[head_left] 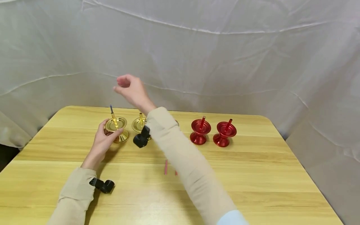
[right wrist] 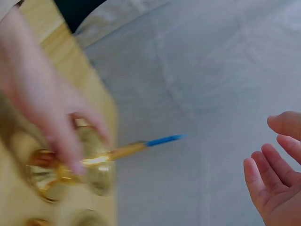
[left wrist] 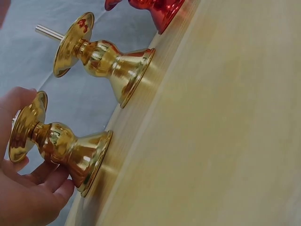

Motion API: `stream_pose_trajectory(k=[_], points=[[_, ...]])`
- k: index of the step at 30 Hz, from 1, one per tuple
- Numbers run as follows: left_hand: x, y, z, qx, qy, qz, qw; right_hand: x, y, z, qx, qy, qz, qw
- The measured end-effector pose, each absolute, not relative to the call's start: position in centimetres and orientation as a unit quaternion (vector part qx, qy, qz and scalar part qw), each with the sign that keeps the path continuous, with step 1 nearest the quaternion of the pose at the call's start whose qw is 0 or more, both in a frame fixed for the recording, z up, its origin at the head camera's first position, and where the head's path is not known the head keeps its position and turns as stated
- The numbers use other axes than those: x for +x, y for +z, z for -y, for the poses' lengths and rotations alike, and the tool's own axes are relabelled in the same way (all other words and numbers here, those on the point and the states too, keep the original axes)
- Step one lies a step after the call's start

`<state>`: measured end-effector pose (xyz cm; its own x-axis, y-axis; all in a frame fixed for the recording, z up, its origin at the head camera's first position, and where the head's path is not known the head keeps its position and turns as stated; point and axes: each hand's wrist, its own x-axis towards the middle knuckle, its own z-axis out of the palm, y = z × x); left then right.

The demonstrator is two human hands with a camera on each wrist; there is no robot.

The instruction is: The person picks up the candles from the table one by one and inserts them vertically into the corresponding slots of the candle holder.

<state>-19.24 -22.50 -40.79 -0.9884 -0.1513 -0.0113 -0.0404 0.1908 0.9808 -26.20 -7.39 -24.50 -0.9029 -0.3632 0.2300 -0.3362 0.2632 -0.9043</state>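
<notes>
At the left of the table, my left hand (head_left: 102, 139) grips a gold candle holder (head_left: 121, 137) around its dish and stem. A thin blue stick (head_left: 111, 109) stands in the holder's upright tube; the right wrist view shows this blue stick (right wrist: 164, 140) tilted with the tube. My right hand (head_left: 132, 90) is raised in the air above the holders, its fingers loosely bent and nothing in them. A second gold candle holder (left wrist: 101, 59) stands beside the held one. In the head view, the right wrist camera and sleeve partly cover that second gold candle holder (head_left: 137, 125).
Two red candle holders (head_left: 200, 130) (head_left: 224, 134) stand to the right. Another red one (left wrist: 162, 12) is mostly behind my right sleeve in the head view. Thin pink-red sticks (head_left: 166, 167) lie mid-table. A grey cloth (head_left: 225, 62) hangs behind the table.
</notes>
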Motion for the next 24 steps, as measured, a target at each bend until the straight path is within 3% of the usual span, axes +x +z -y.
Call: stream_pose_trajectory(k=[7,12,17,24], points=[[-19.0,-40.6,22.8,0.057,-0.634,0.77,0.042,-25.3,-19.3,3.1,-0.256,-0.582,-0.771,-0.028],[-19.0,-40.7,22.8,0.059,-0.638,0.767,0.034,-24.4,-17.6,-0.7,-0.278,-0.587,-0.757,-0.07],[-19.2,-40.8,22.9,0.068,-0.643,0.762,0.028,-23.5,-18.2,-4.8,-0.271,-0.562,-0.776,-0.095],[-19.5,-41.2,22.9,0.077,-0.649,0.757,0.022,-22.5,-21.8,-9.5,-0.224,-0.543,-0.806,-0.074]])
